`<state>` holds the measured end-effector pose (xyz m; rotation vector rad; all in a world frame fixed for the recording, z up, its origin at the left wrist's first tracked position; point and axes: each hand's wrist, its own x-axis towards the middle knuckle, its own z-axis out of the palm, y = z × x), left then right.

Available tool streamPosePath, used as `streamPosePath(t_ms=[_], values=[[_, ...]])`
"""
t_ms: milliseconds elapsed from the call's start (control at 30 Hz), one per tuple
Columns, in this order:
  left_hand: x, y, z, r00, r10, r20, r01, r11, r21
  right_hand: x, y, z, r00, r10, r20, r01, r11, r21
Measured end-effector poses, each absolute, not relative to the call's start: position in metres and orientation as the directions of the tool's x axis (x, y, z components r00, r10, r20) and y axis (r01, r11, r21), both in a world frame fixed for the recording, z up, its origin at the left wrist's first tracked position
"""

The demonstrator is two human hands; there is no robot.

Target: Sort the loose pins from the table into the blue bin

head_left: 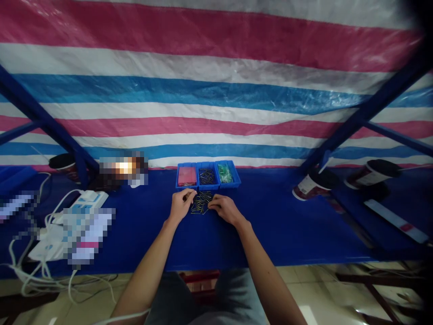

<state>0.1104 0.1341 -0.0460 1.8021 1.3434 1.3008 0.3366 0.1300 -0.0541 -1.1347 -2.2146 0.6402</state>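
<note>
Loose screws (202,204), seemingly being picked through: left hand (181,205) and right hand (227,209) curled nearly closed, holds indiscernible; next move likely needs precise pinching.

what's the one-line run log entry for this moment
left hand: at left side of screws | right hand: at right side of screws | screws: pile on blue table | behind: three blue trays in a row

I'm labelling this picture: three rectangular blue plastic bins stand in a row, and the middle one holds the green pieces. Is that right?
Not quite. Three rectangular blue plastic bins do stand in a row, but the head view shows the green pieces in the rightmost one; the middle one holds dark slender pieces.
</note>
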Motion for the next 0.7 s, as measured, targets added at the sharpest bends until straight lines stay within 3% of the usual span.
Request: streamPosePath(t_ms=[300, 433, 700], values=[[0.113, 0.132, -0.042, 0.158, 0.915, 0.371, 0.421, -0.402, 0.813, 0.339, 0.132, -0.051, -0.423, 0.854, 0.302, 0.435, 0.484, -0.759], [0.115, 0.131, -0.042, 0.224, 0.904, 0.365, 0.424, -0.427, 0.799, 0.33, 0.128, -0.052, -0.307, 0.864, 0.398, 0.46, 0.501, -0.733], [0.119, 0.132, -0.046, 0.318, 0.876, 0.363, 0.482, -0.479, 0.733, 0.323, 0.121, -0.048, -0.247, 0.843, 0.477, 0.517, 0.531, -0.672]])
